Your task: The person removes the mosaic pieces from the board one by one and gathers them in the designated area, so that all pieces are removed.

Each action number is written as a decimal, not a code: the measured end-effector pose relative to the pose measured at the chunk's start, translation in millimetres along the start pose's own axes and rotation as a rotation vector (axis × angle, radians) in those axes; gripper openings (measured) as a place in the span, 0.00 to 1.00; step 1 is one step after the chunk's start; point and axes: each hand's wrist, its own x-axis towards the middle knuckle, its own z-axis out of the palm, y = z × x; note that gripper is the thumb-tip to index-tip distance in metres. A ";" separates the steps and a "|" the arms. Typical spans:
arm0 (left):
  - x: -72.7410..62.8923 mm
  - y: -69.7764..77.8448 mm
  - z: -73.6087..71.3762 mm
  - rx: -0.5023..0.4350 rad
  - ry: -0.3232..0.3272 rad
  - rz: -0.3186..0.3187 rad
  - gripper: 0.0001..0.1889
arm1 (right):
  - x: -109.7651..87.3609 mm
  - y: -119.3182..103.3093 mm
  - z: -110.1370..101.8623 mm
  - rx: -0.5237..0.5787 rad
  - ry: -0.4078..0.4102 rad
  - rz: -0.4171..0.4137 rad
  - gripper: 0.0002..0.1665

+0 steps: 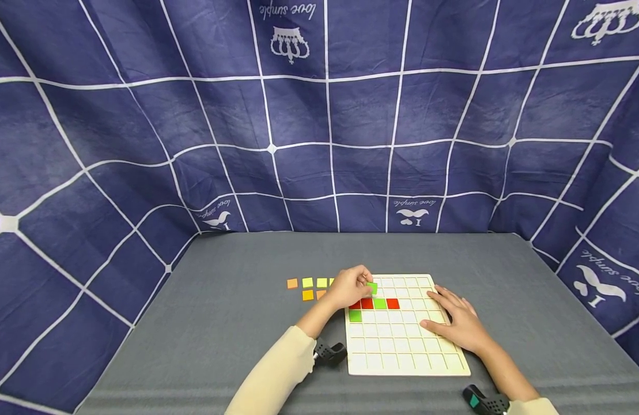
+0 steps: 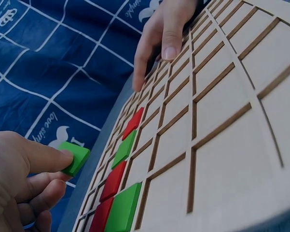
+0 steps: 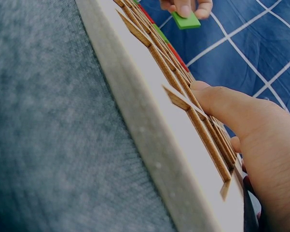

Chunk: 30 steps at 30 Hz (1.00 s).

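Observation:
Between thumb and fingers, my left hand [image 1: 348,287] pinches a green square tile [image 2: 75,158], held above the far left part of a pale wooden grid board [image 1: 409,364]. In the board's cells lie a row of red and green tiles, among them a red tile [image 1: 393,304] and a green tile [image 1: 380,304]; another green tile [image 1: 355,316] sits one row nearer. My right hand [image 1: 458,323] rests on the board's right edge, thumb and fingers spread over the cells. Part of the tile row is hidden behind my left hand in the head view.
Left of the board, loose tiles lie on the grey table [image 1: 220,323]: an orange tile [image 1: 292,283], a yellow tile [image 1: 307,282], an amber tile [image 1: 307,295] and others partly behind the left hand. A blue, white-lined cloth [image 1: 360,115] hangs behind the table.

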 end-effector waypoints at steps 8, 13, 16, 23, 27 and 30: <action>-10.8 -1.9 -11.1 0.002 0.028 0.001 0.06 | 0.0 -0.6 -0.6 -0.007 0.000 -0.003 0.47; -15.8 -7.2 -14.2 0.024 0.053 0.006 0.06 | -0.1 -1.4 -0.7 -0.014 0.000 -0.002 0.47; -18.6 -10.4 -15.7 0.037 0.057 0.013 0.06 | -0.1 -1.4 -0.6 -0.014 0.000 0.000 0.47; -24.5 -16.5 -22.7 0.073 0.059 0.029 0.07 | -0.2 -0.4 1.0 -0.004 0.000 -0.002 0.47; -27.5 -19.1 -27.1 0.076 0.067 0.037 0.06 | 0.3 0.1 1.2 -0.007 0.000 0.000 0.47; -30.1 -22.2 -29.6 0.086 0.075 0.046 0.07 | 0.8 0.3 1.2 -0.012 0.000 0.000 0.47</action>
